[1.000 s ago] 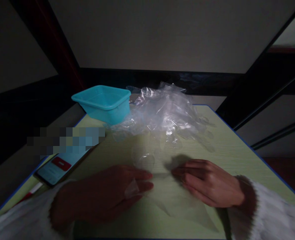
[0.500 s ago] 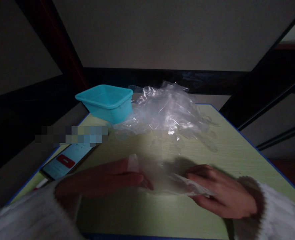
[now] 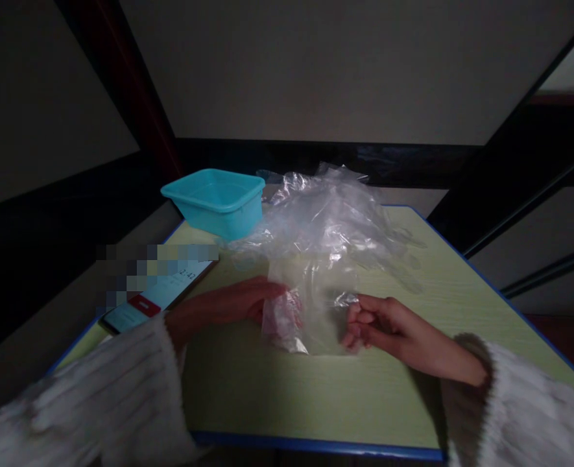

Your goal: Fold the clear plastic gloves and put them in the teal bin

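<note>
Between my hands, just above the table, is a thin clear plastic glove [image 3: 316, 318], spread into a rough square. My left hand [image 3: 255, 298] grips its left edge, and some fingers show blurred through the film. At the right edge, my right hand [image 3: 384, 324] pinches the plastic between thumb and fingers. Beyond them lies a loose heap of clear disposable plastic gloves [image 3: 330, 214], crumpled together, with finger-shaped ends sticking out on the right.
A turquoise plastic basin [image 3: 238, 220] stands at the far left beside the heap. A phone [image 3: 170, 292] with a lit screen lies along the left edge, partly blurred out. The pale wood-look table [image 3: 316, 402] has a blue rim; a wall panel [image 3: 316, 71] rises behind it.
The glove has gone from a blurred, folded strip to an opened-out square. My left hand has moved up, while my right hand has shifted slightly left and up. The view has shifted slightly.
</note>
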Demonstrator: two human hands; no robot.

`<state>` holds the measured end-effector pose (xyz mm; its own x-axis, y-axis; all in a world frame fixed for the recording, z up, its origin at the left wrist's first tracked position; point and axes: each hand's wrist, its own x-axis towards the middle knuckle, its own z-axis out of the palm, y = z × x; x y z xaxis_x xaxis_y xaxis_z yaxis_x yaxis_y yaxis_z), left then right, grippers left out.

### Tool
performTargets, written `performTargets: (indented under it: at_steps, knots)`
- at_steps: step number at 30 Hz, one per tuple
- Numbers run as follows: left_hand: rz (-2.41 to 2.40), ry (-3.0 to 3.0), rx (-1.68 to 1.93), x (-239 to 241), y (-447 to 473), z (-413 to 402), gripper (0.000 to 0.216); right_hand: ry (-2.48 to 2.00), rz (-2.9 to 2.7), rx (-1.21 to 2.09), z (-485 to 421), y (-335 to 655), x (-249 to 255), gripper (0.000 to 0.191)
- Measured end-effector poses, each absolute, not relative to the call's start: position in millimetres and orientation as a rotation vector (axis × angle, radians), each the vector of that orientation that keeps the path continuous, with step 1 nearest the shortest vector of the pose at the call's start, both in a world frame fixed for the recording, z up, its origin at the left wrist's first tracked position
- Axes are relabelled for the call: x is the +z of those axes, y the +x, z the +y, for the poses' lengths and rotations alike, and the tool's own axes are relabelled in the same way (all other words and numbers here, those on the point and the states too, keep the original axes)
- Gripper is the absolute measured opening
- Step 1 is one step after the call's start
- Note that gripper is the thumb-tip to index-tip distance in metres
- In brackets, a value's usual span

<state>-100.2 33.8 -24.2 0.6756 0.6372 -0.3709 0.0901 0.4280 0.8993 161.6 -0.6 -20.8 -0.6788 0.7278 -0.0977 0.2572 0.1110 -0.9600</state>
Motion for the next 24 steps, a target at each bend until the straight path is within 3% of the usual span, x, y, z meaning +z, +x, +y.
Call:
performTargets:
  at_steps: [12, 18, 24]
  knots:
    - [1.056, 1.264, 0.47, -8.2, -103.2, 25.3, 0.056, -1.077, -1.805, 1.592, 2.2, 157.6, -24.4, 0.019]
    - [1.207, 1.438, 0.462, -0.5, -102.9, 9.1, 0.092, -1.152, -1.798, 1.517, 1.0, 156.9, -26.3, 0.021]
    - [1.198, 1.446, 0.487, -10.2, -100.4, 3.3, 0.103, -1.187, -1.816, 1.493, 0.2, 156.9, -27.0, 0.023]
